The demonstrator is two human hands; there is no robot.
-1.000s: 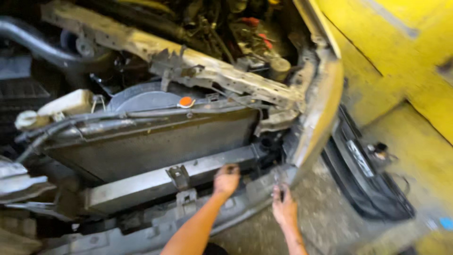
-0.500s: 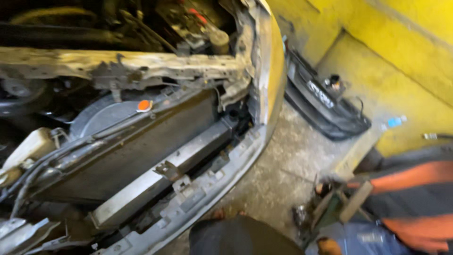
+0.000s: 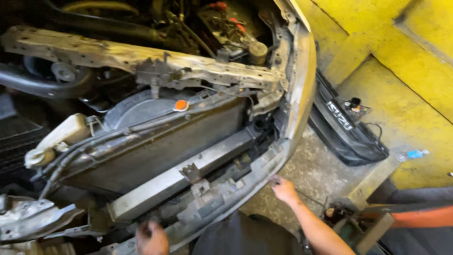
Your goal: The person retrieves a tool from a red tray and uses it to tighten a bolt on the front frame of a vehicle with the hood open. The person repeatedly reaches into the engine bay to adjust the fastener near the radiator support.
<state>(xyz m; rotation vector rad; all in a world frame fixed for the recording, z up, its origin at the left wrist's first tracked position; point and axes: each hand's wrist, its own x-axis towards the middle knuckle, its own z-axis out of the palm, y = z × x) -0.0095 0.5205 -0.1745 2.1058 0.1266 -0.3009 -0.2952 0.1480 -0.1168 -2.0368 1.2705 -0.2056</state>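
- Head view, looking down at a stripped car front: one long grey bumper beam point(image 3: 222, 203) running from lower left up to the right, then curving upward along the car's right-hand corner.
- Right hand point(image 3: 283, 189) at the beam's outer edge, just past the bend, fingertips touching or pinching the lip; fingers bunched rather than spread, though too blurred to tell whether anything is truly clamped.
- Left hand point(image 3: 152, 238) low at the frame's bottom edge, curled against the same beam further down its length; grip hidden by the knuckles, so closed or merely resting cannot be told.
- Long axis of the beam diagonal, lower left to upper right; both hands on its near side, well apart, one toward each end of the straight run. Right hand nearer the curved corner, left hand nearer the lower-left end.
- Behind the beam: one pale metal crossbar point(image 3: 188, 172) parallel to it, one dark radiator point(image 3: 155, 146) above that, one round orange cap point(image 3: 181, 105) at the radiator's top edge, one whitish reservoir bottle point(image 3: 59, 137) at left.
- Across the top: one rusty upper support rail point(image 3: 141, 59).
- Off to the right, on the concrete floor point(image 3: 311, 174): one black grille point(image 3: 347, 130) leaning against the yellow wall point(image 3: 406, 61), well apart from both hands.
- Counted: two hands, one beam, one grille.
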